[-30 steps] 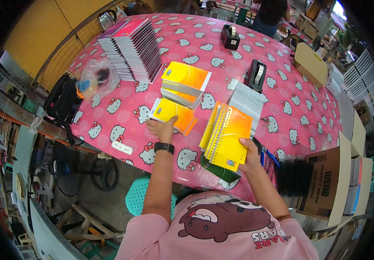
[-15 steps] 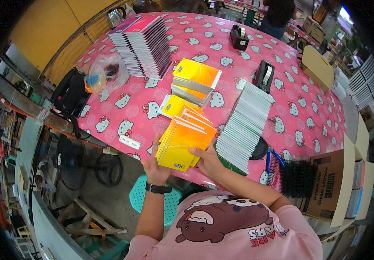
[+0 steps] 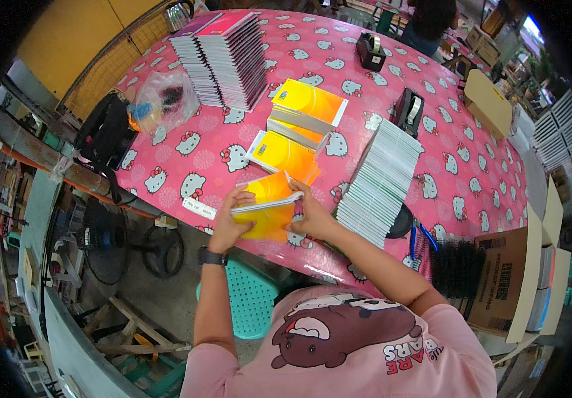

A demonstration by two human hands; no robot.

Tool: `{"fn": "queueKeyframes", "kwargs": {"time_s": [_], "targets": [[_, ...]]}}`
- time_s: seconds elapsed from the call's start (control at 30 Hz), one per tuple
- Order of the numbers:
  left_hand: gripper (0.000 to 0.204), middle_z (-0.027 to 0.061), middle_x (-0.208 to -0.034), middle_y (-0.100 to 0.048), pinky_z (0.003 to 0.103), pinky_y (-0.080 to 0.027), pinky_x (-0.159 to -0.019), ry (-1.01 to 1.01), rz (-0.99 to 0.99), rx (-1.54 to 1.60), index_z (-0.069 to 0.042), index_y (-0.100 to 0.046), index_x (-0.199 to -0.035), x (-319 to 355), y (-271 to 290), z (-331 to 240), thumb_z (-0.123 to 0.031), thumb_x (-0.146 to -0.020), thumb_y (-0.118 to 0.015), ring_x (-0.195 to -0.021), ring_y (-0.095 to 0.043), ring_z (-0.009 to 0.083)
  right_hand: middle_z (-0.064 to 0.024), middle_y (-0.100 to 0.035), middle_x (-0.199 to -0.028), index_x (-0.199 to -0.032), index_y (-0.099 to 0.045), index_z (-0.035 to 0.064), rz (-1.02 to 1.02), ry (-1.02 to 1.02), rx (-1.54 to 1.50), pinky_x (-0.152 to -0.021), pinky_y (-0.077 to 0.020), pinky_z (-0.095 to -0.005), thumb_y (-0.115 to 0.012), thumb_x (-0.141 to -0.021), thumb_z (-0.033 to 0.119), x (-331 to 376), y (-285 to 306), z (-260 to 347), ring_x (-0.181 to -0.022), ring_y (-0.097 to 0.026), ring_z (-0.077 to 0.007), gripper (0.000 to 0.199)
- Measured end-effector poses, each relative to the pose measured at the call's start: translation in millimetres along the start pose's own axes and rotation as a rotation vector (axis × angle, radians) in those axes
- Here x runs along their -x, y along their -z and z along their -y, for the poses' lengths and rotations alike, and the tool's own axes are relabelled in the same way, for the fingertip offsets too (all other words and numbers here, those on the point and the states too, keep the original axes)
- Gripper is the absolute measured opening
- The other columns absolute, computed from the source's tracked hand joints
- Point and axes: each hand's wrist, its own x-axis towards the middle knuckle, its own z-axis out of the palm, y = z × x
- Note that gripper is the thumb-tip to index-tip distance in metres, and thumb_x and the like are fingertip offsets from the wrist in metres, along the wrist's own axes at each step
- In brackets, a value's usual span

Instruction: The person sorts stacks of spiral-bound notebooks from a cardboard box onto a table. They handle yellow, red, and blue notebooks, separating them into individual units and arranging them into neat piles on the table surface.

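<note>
Left grip (image 3: pixel 227 224): we clamp the yellow notebooks (image 3: pixel 267 211) at their left edge.
Right grip (image 3: pixel 311 217): clamped on same bundle, right side.
Notebooks: at near tabletop (image 3: pixel 199 142) edge, w/ white booklet stack (image 3: pixel 380 182) just beside.

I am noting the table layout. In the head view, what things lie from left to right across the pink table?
Clear plastic bag → tall stack of notebooks → yellow notebooks → fanned row of white-and-green notebooks → flat cardboard piece.

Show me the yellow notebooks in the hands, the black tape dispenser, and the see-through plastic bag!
yellow notebooks (image 3: pixel 266 222): head view, on the lower yellow cover.
black tape dispenser (image 3: pixel 408 111): head view, on its body.
see-through plastic bag (image 3: pixel 163 101): head view, on its crinkled middle.
</note>
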Motion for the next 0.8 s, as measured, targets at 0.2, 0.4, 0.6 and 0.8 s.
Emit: {"fn": "queueKeyframes", "kwargs": {"time_s": [0.2, 0.4, 0.6, 0.8], "targets": [[0.049, 0.0094, -0.105, -0.058, 0.033, -0.041, -0.089, -0.130, -0.277, -0.260, -0.005, -0.052, -0.107, -3, -23, 34, 0.000, -0.062, -0.070, -0.100, -0.054, 0.0214, -0.0160, -0.043, -0.115, -0.126, -0.022, 0.0008, -0.172, 0.107, -0.106, -0.091, -0.0381, -0.0336, -0.077, -0.061, 0.011, -5, -27, -26, -0.108, -0.047, -0.0256, 0.086], [0.025, 0.0130, -0.100, -0.060, 0.036, -0.042, -0.085, -0.462, -0.372, -0.681, -0.005, -0.057, -0.091, 2, -36, 37, -0.003, -0.067, -0.064, -0.096, -0.056, 0.0282, -0.0221, -0.033, -0.123, -0.125, -0.024, -0.0042, -0.413, 0.070, 0.298, -0.099, -0.0251, -0.0439, -0.079, -0.056, 0.020, 38, -47, -25, -0.116, -0.031, -0.0399, 0.091], [0.026, 0.0113, -0.101, -0.060, 0.034, -0.043, -0.087, -0.275, -0.439, -0.204, -0.002, -0.059, -0.093, 1, -27, 52, 0.003, -0.067, -0.063, -0.098, -0.056, 0.0253, -0.0210, -0.037, -0.121, -0.121, -0.036, -0.0023, -0.206, 0.072, 0.448, -0.094, -0.0296, -0.0453, -0.076, -0.059, 0.025, 50, -36, -12, -0.113, -0.035, -0.0372, 0.079], [0.026, 0.0133, -0.101, -0.060, 0.033, -0.044, -0.085, -0.302, -0.309, -0.300, -0.002, -0.058, -0.093, -5, -7, 38, 0.008, -0.068, -0.057, -0.097, -0.056, 0.0258, -0.0119, -0.042, -0.119, -0.114, -0.047, 0.0072, -0.048, 0.142, 0.655, -0.091, -0.0309, -0.0446, -0.075, -0.058, 0.027, 48, -31, -4, -0.112, -0.037, -0.0318, 0.065]]}}
